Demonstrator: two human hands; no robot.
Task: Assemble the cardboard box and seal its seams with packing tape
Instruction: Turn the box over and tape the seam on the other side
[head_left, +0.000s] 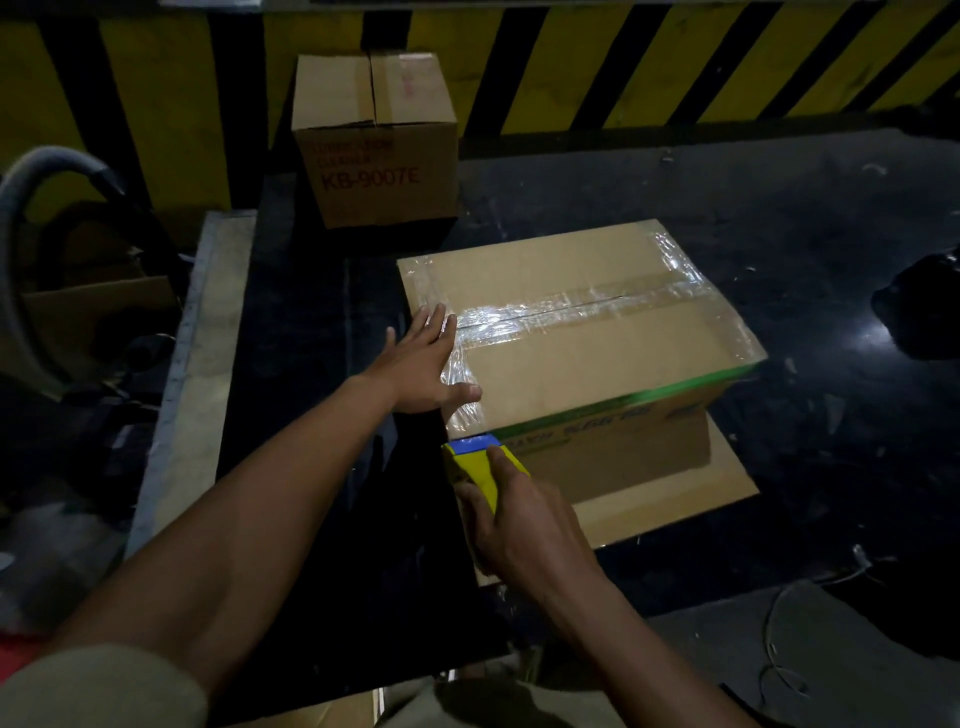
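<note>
A closed cardboard box (597, 343) lies on a flat cardboard sheet (670, 504) on the dark floor. Clear tape runs along its centre seam and over its left and right top edges. My left hand (421, 364) lies flat, fingers straight, on the box's left edge over the tape. My right hand (519, 514) grips a yellow and blue tape dispenser (480, 462) held at the box's near left corner, where the tape strip comes down.
A second taped box (374, 140) marked KB-9007E stands behind on a dark platform. A yellow and black striped wall (675, 57) runs across the back. A grey hose (41, 171) and clutter sit at the left. Loose wire (779, 623) lies at lower right.
</note>
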